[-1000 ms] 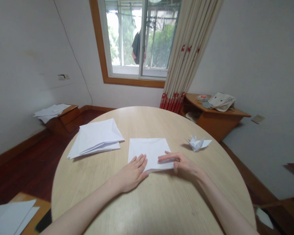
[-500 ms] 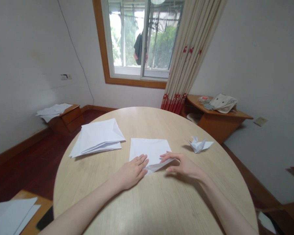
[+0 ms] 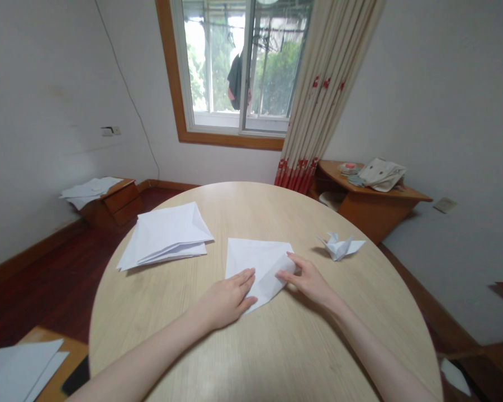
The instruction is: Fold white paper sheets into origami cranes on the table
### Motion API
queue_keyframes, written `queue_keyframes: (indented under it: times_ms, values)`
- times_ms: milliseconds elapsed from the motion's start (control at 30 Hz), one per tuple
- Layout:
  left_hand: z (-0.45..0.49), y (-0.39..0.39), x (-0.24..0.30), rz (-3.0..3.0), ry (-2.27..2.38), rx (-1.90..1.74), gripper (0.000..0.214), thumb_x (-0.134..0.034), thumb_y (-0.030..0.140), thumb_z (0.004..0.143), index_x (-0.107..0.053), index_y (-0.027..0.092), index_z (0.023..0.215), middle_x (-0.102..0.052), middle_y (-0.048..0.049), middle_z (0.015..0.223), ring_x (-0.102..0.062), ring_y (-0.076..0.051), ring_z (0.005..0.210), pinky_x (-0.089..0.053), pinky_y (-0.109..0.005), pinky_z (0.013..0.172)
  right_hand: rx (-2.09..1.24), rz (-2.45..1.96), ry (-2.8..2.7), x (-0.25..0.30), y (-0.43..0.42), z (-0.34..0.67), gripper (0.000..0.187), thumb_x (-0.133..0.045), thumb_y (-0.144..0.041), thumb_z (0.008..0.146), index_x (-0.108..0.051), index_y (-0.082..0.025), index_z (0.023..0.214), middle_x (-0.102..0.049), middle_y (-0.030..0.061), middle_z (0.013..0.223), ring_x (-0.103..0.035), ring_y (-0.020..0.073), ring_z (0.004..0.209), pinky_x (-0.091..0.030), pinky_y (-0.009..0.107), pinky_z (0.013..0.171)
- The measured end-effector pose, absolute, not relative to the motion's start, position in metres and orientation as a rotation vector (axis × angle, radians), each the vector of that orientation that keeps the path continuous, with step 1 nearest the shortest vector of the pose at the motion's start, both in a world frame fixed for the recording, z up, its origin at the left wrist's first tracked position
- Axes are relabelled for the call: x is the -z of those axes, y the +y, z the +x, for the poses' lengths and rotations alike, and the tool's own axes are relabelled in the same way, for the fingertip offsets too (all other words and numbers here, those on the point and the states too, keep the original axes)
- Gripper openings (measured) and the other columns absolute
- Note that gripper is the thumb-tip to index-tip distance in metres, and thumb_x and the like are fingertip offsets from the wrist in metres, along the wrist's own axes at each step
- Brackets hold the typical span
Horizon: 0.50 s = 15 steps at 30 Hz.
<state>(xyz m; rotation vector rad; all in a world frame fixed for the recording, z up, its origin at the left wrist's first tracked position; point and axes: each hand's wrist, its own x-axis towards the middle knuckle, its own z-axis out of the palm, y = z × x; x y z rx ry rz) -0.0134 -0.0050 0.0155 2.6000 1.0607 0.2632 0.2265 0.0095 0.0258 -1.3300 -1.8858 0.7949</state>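
A white square sheet of paper lies on the round wooden table in front of me. My left hand rests flat on its near left corner, fingers stretched out. My right hand pinches the sheet's near right corner, which is lifted and folded over toward the far right corner. A finished folded paper crane sits on the table to the right of my right hand.
A stack of white sheets lies on the table's left side. Low wooden cabinets stand at left and right, with papers and a bag on them. More white paper lies at the bottom left. A window and curtain are behind the table.
My right hand has lifted the sheet's near right corner and carried it away from me, over the sheet. My left hand has stayed pressing the near left corner.
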Motion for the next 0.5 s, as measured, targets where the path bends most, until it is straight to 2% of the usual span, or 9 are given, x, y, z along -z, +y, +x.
queue_keyframes:
  times_ms: [100,300,400,500]
  values:
    - [-0.016,-0.001,-0.018,2.597,1.019,-0.314,0.042,-0.036,0.027,0.097,-0.047,0.014,0.135,-0.044,-0.0094,0.143,-0.043,-0.021,0.13,-0.036,-0.034,0.109,-0.7,-1.372,-1.872,-0.023,0.01,0.225,0.034,-0.058,-0.052,0.077,-0.061,-0.018,0.085,-0.065,0.0073,0.088,-0.057,0.0252,0.081,-0.047,0.038,0.077]
    - [-0.018,0.005,-0.016,2.58,0.899,-0.411,0.043,-0.052,0.02,0.088,-0.05,0.013,0.131,-0.05,-0.0109,0.138,-0.044,-0.022,0.128,-0.036,-0.036,0.109,-0.508,-1.33,-1.883,-0.017,0.011,0.221,0.029,-0.055,-0.047,0.082,-0.056,-0.019,0.092,-0.064,0.0075,0.092,-0.058,0.0256,0.088,-0.045,0.04,0.082]
    - [-0.017,0.002,-0.015,2.537,0.918,-0.473,0.04,-0.054,0.021,0.085,-0.051,0.016,0.124,-0.048,-0.0113,0.139,-0.042,-0.023,0.13,-0.036,-0.04,0.108,-0.271,-1.324,-1.933,-0.01,0.012,0.22,0.03,-0.053,-0.046,0.084,-0.055,-0.021,0.1,-0.063,0.0097,0.101,-0.056,0.0282,0.098,-0.04,0.045,0.09]
    - [-0.017,0.0,-0.017,2.508,0.931,-0.503,0.039,-0.052,0.022,0.086,-0.047,0.017,0.125,-0.049,-0.0114,0.136,-0.044,-0.022,0.127,-0.039,-0.039,0.106,-0.104,-1.327,-1.988,-0.004,0.012,0.217,0.034,-0.047,-0.044,0.088,-0.052,-0.021,0.114,-0.062,0.0111,0.11,-0.053,0.0295,0.105,-0.034,0.049,0.096]
